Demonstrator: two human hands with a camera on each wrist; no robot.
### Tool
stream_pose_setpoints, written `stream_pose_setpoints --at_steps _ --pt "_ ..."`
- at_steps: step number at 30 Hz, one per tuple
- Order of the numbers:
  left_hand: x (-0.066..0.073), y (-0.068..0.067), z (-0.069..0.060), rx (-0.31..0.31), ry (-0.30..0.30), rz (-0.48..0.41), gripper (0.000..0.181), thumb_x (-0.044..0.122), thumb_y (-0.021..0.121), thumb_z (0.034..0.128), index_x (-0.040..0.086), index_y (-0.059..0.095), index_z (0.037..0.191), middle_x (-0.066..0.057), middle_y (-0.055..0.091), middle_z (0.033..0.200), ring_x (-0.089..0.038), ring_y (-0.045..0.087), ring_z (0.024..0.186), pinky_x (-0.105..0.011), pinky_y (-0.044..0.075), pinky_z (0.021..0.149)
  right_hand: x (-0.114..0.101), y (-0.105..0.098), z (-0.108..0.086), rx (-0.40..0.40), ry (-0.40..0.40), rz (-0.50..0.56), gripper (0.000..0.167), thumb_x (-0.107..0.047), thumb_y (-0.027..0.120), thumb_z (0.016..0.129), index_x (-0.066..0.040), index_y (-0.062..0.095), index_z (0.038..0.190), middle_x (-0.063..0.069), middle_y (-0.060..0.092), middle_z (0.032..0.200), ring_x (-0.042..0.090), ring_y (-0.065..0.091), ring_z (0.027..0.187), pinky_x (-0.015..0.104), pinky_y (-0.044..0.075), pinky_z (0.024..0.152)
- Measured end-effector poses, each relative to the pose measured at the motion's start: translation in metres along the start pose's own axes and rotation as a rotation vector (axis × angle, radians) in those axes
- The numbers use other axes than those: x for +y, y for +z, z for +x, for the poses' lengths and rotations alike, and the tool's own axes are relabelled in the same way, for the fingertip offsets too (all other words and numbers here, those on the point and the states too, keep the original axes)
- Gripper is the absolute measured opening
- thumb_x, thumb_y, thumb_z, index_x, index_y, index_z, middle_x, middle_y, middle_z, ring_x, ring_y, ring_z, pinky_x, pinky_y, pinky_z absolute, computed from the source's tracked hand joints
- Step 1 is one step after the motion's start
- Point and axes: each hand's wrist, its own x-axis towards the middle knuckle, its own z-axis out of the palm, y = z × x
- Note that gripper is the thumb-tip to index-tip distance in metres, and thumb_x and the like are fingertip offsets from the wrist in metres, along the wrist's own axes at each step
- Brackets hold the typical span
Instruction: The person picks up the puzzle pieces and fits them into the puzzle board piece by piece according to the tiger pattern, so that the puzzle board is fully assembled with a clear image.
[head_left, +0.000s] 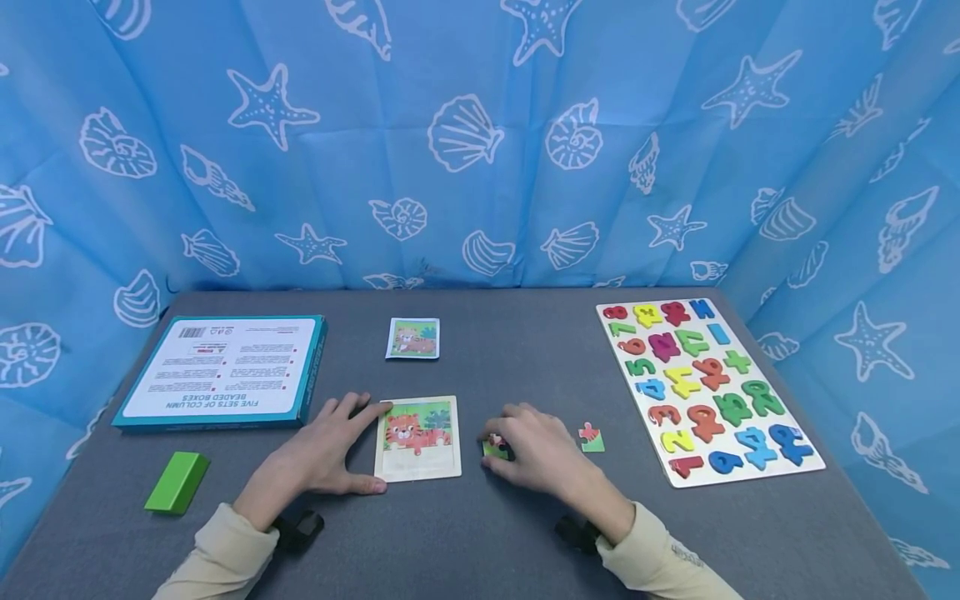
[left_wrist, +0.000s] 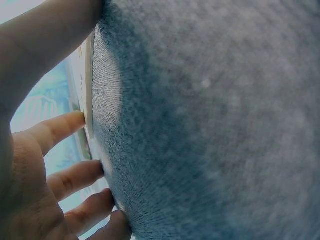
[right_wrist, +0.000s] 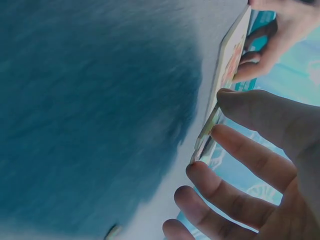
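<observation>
Between hands, tiger puzzle point(head_left: 418, 463); left hand point(head_left: 324, 451) spread, touching its edge; right hand point(head_left: 542, 447) pinching piece point(head_left: 492, 451).

Puzzle piece point(head_left: 492, 450) partly hidden by right hand point(head_left: 538, 446); small print point(head_left: 258, 367) on box point(head_left: 210, 402) unreadable.

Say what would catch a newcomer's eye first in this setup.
Probably the blue seashell-print curtain, filling the background. Next comes the colorful number puzzle board at the right of the gray table. Between the left hand and right hand, the part-filled tiger jigsaw stands out, its lower part bare.
</observation>
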Motion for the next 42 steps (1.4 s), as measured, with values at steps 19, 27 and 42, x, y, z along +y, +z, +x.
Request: stream_pose_setpoints --at_steps 19,27,42 --pt "-0.001 -0.001 0.000 -0.010 -0.002 -0.003 0.110 0.073 0.081 0.0701 0.019 0.040 0.157 -0.024 0.040 0.156 -0.044 0.046 0.133 -0.065 0.047 0.102 -0.058 0.011 0.046 -0.134 -0.092 -0.001 0.023 -0.034 0.078 0.090 -0.023 0.078 0.110 -0.004 0.069 0.091 0.009 0.057 0.081 0.021 0.039 0.055" --pt "-0.001 -0.002 -0.001 -0.006 0.006 -0.020 0.108 0.071 0.081 0.0713 0.018 0.040 0.157 -0.024 0.040 0.155 -0.045 0.045 0.133 -0.065 0.046 0.102 -0.080 0.025 0.061 -0.156 -0.102 -0.050 0.025 -0.039 0.078 0.090 -0.027 0.077 0.112 -0.008 0.070 0.093 0.007 0.056 0.080 0.021 0.038 0.056" --pt "-0.001 -0.001 -0.001 -0.003 0.006 -0.015 0.109 0.072 0.081 0.0705 0.019 0.040 0.156 -0.024 0.040 0.156 -0.045 0.045 0.133 -0.065 0.046 0.102 -0.084 0.036 0.063 -0.117 -0.055 -0.086 0.026 -0.041 0.079 0.089 -0.028 0.078 0.111 -0.005 0.069 0.097 0.011 0.060 0.081 0.024 0.041 0.054"
